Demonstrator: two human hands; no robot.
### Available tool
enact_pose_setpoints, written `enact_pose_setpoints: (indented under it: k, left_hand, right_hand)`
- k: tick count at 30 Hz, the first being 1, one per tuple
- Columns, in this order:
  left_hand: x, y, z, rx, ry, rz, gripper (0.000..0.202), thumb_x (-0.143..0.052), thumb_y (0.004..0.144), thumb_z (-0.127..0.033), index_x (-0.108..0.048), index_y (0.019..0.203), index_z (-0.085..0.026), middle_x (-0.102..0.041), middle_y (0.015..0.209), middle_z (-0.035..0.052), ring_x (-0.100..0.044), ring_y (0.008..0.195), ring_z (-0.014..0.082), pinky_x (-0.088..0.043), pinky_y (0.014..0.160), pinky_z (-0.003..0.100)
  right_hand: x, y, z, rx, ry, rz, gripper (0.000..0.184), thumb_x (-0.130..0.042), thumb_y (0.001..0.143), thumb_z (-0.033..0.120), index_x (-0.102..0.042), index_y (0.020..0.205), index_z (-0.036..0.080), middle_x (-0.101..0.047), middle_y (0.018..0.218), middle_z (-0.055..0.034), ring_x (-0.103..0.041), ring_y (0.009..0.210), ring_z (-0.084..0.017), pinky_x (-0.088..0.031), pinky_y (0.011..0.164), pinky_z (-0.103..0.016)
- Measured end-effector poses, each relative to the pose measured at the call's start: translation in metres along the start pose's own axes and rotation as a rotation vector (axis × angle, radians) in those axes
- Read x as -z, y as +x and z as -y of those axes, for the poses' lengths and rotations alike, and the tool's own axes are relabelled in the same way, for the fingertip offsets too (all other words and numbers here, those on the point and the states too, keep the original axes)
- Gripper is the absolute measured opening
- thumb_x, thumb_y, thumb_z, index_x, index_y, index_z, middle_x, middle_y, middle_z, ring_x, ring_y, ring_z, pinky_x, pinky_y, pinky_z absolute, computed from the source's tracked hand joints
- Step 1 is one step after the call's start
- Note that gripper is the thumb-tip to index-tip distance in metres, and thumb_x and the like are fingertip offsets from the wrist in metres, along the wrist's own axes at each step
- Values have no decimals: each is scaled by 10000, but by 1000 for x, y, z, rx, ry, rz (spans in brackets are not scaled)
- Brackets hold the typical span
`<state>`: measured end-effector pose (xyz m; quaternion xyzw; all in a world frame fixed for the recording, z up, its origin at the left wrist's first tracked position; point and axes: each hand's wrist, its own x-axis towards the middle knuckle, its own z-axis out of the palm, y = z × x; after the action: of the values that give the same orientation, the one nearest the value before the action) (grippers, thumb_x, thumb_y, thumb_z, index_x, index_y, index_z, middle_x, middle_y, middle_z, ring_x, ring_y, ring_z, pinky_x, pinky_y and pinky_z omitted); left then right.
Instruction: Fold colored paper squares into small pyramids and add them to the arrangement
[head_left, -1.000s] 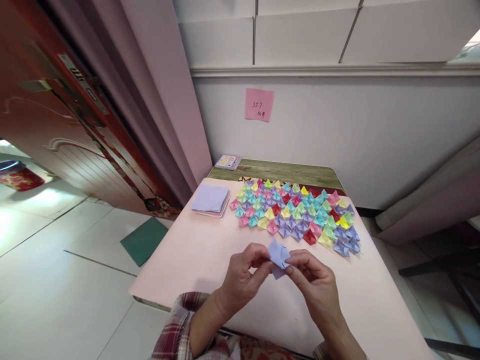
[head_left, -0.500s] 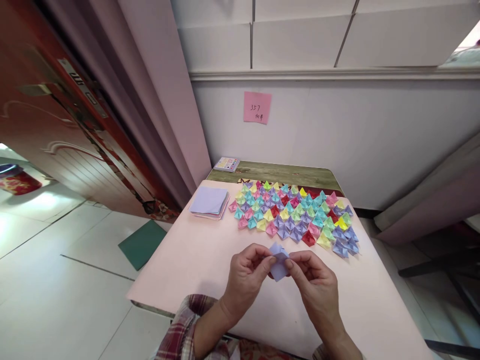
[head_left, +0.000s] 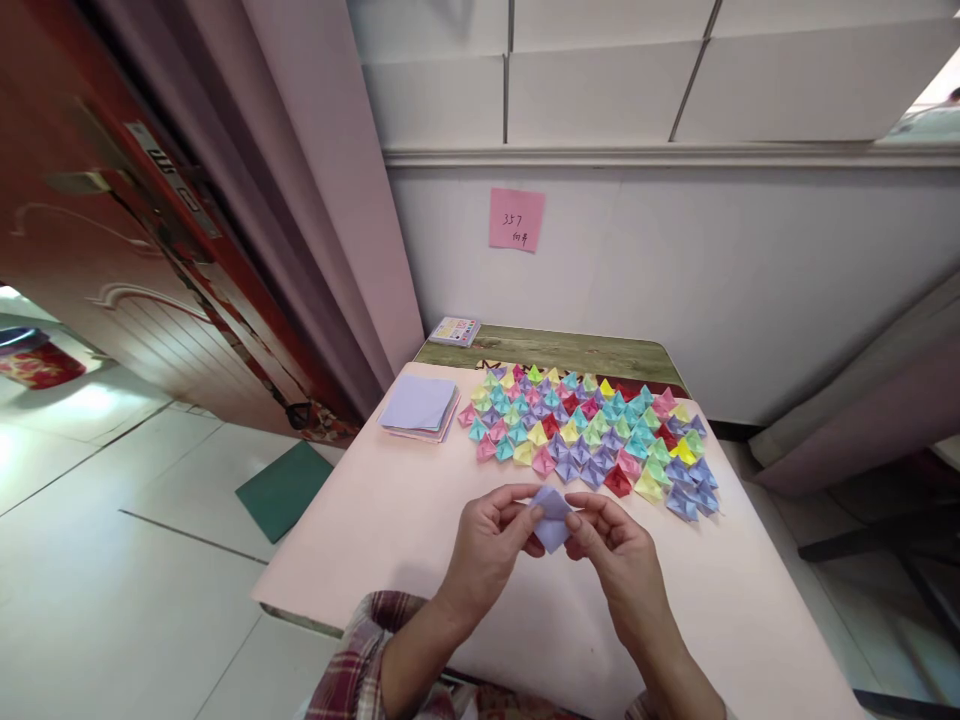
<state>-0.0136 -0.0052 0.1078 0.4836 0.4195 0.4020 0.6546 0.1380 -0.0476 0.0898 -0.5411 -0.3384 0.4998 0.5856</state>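
A small lavender piece of folded paper [head_left: 553, 522], diamond-shaped, is held up above the near part of the table between both hands. My left hand [head_left: 491, 540] pinches its left corner between thumb and fingers. On the opposite corner, my right hand [head_left: 616, 548] has a like pinch, thumb toward me. Just beyond the hands lie rows of small folded paper pieces [head_left: 570, 432] in purple, teal, pink, yellow, green and red. To their left sits a stack of square paper sheets [head_left: 420, 405] with a lavender sheet on top.
A pale pink cover [head_left: 360, 520] lies over the table. At its back left corner is a small printed pack [head_left: 455, 331]. A pink note [head_left: 516, 220] sticks to the wall behind. On the floor at left lies a green sheet [head_left: 285, 490], near a red door [head_left: 135, 250].
Both hands have shifted slightly left with the lavender paper and drawn a little closer together. The paper's visible face looks flatter, with a crease across its middle. The camera view has tilted slightly.
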Motion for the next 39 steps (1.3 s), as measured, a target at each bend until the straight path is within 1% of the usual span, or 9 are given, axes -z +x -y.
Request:
enact_pose_setpoints:
  k: [3,7,14,18,22,26,30,35,39]
  left_hand:
    - [-1,-2,1,-56,13,-28,511,-686,820,-413,-588,1240,-139,-699,658,15,-625,553,133,-553,585,265]
    - [-2,-4,2,-123,82,-28,353,-662,841,-389,-697,1088,-139,-727,772,52,-640,617,146,-561,603,271]
    - [-1,-4,4,-362,283,-112,252,-634,871,-296,-721,1088,-204,-727,1037,74,-678,938,204,-554,827,293]
    - [-1,-4,10,-281,210,-109,426,-625,880,-308,-586,1292,-209,-737,1030,68,-696,878,194,-564,790,294]
    - [0,-4,9,-295,243,-137,229,-650,857,-313,-734,1030,-188,-746,979,71,-694,865,206,-556,779,284]
    - [-2,-3,5,-334,236,-122,172,-654,848,-286,-756,953,-195,-741,951,67,-684,869,202,-547,783,285]
    - [-4,-2,7,-217,99,-92,166,-677,826,-293,-720,908,-156,-721,809,49,-651,707,161,-536,656,258]
    - [-4,-2,7,-99,12,-15,289,-706,805,-318,-630,1028,-150,-682,721,17,-613,659,131,-501,621,232]
    - [5,4,6,39,39,104,277,-760,748,-342,-666,868,-111,-656,663,24,-591,617,118,-465,584,215]
  right_hand:
    - [0,1,-1,-44,-5,11,366,-767,720,490,-722,909,181,-664,663,-17,-573,593,-144,-490,579,-264]
    - [-2,0,-1,-23,-35,17,329,-752,739,481,-739,841,169,-661,642,-25,-559,598,-150,-475,582,-271]
    - [-6,-4,2,23,-79,8,312,-764,719,479,-725,780,176,-657,630,-22,-554,595,-148,-476,567,-262]
    - [-6,-5,-1,16,-90,-3,326,-764,717,487,-733,801,174,-680,664,-32,-573,594,-151,-494,571,-267]
    - [-4,-5,-4,12,-90,-7,329,-770,708,489,-746,814,178,-692,666,-33,-590,597,-154,-505,572,-268]
    - [-5,-3,-1,41,-93,-9,322,-768,708,487,-753,828,188,-692,661,-26,-576,584,-149,-494,550,-259]
    - [-6,0,2,39,-103,5,317,-755,729,483,-753,837,185,-721,715,-41,-615,612,-158,-501,555,-252]
    - [-5,5,3,33,-70,64,318,-739,752,486,-706,756,170,-695,653,-35,-627,589,-157,-500,544,-247]
    - [-1,8,2,17,-153,157,333,-736,759,479,-684,706,154,-653,602,-24,-582,540,-133,-443,496,-223]
